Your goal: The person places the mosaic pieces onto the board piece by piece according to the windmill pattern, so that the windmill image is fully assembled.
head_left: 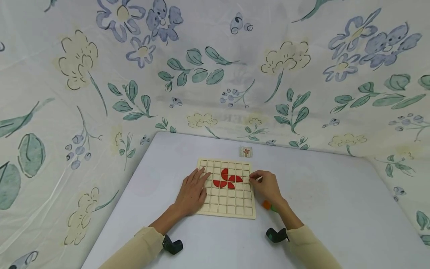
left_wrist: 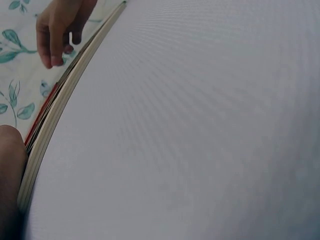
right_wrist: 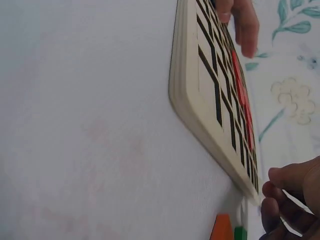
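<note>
A pale grid board lies on the white table with red curved pieces forming a pinwheel near its middle. My left hand rests over the board's left side, fingers spread and extended. At the right edge is my right hand, fingers bent, thumb and index tips close together. In the right wrist view these fingertips are right by the board's edge; I cannot tell whether a small piece is between them. The left wrist view shows the right hand's fingers pointing downward above the board.
A small card with a red pinwheel picture lies behind the board. An orange block and a green block sit beside the right wrist, the green one partly hidden. Floral cloth hangs behind the table.
</note>
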The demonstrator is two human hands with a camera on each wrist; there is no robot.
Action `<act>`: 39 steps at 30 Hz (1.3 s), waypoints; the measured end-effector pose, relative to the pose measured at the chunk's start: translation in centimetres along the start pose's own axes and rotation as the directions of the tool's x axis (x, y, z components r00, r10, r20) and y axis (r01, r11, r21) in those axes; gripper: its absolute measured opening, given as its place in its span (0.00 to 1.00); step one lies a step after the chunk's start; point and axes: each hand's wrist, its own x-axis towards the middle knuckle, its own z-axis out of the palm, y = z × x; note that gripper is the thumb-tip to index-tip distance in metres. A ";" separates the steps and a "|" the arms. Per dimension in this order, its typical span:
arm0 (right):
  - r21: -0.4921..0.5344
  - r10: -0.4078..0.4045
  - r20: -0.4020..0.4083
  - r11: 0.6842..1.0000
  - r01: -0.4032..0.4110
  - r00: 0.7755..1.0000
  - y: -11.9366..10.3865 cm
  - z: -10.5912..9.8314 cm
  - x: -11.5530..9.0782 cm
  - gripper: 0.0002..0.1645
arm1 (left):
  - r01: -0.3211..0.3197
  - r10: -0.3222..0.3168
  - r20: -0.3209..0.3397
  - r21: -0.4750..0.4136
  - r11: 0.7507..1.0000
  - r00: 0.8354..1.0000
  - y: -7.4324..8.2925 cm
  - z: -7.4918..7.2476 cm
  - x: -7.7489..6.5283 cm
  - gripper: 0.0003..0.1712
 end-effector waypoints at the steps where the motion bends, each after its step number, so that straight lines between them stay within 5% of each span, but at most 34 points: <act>1: -0.001 0.008 0.001 1.000 -0.008 1.000 0.2 -0.2 -0.2 0.03 | 0.002 -0.002 0.004 -0.001 1.000 1.000 0.0 0.0 0.0 0.32; 18: -0.091 0.065 -0.051 0.993 -0.069 0.997 3.3 -3.4 -1.3 0.04 | 0.004 -0.004 -0.003 0.000 1.000 1.000 0.2 -0.4 -0.2 0.31; 39: -0.180 0.147 0.034 0.974 -0.139 0.989 5.4 -5.6 -2.1 0.12 | 0.009 -0.009 -0.005 -0.009 1.000 1.000 0.1 -0.3 -0.2 0.31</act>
